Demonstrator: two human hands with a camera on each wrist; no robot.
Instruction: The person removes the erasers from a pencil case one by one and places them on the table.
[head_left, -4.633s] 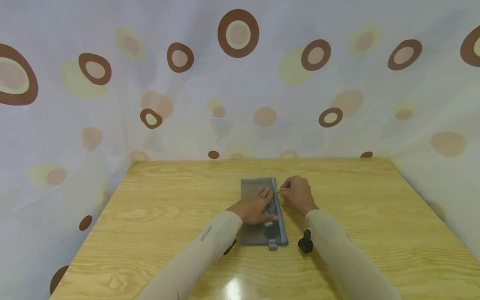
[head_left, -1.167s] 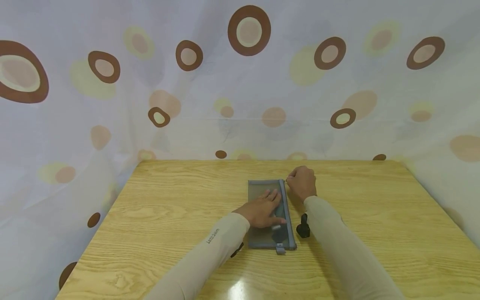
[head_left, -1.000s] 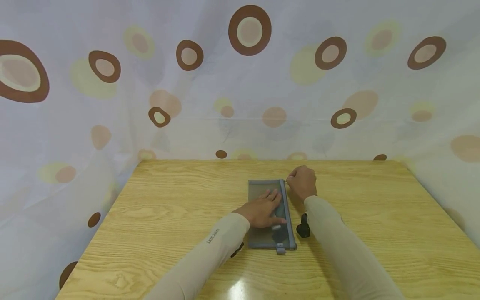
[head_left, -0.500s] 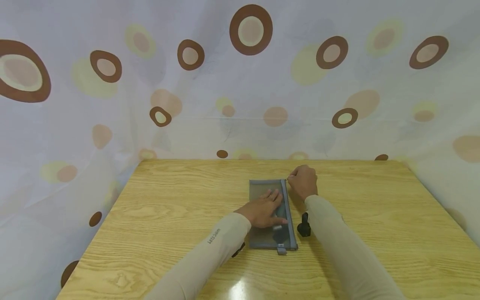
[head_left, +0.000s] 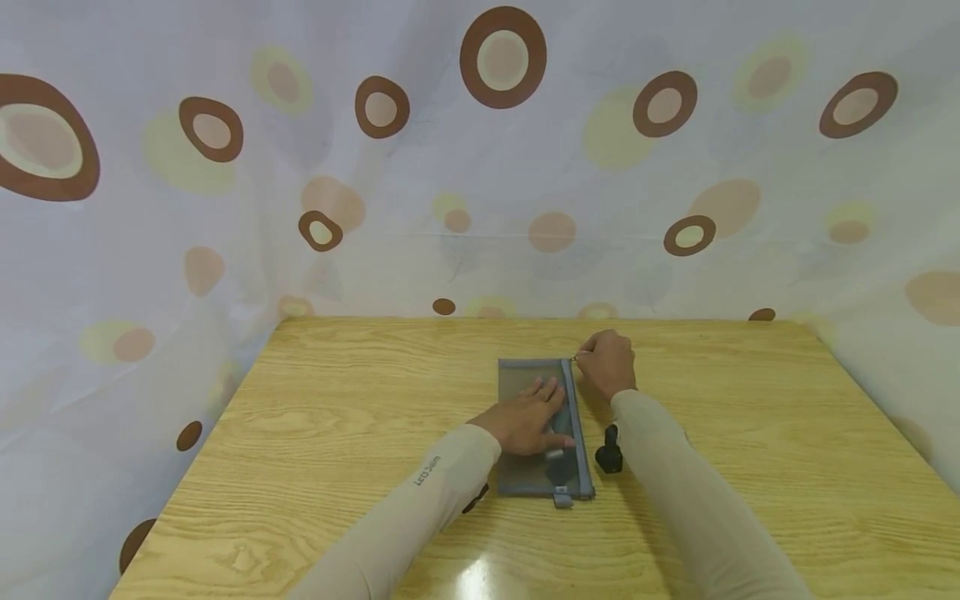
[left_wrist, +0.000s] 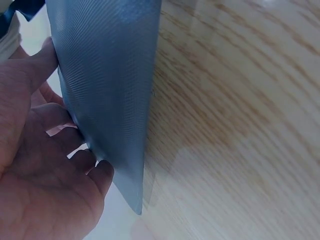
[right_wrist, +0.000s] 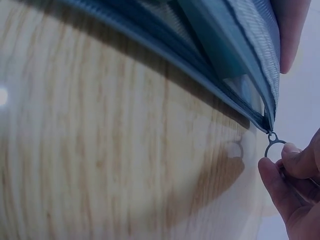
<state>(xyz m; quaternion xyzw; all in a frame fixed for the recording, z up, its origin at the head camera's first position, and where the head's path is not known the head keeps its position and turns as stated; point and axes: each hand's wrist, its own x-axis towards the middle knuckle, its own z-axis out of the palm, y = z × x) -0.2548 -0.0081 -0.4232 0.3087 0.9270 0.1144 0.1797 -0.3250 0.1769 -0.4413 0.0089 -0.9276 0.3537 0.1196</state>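
Fingers: right hand [head_left: 609, 364] pinches ring [right_wrist: 274, 141] at pouch [head_left: 528, 475] far corner; left hand [head_left: 523, 423] spread atop. Likely light, floppy; hold ring.

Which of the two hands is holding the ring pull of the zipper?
The right hand: it pinches the ring pull at the far corner of the pouch. The left hand instead rests on the pouch, fingers spread.

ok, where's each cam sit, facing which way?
Head: head-worn, facing forward, down at pouch and table; left hand, right hand, sleeves show.
Left wrist: on that wrist, facing the pouch; left hand shows.
Right wrist: on that wrist, facing the pouch's open side; right hand pinching ring, part of left hand.
Head and left wrist share left hand, pouch.
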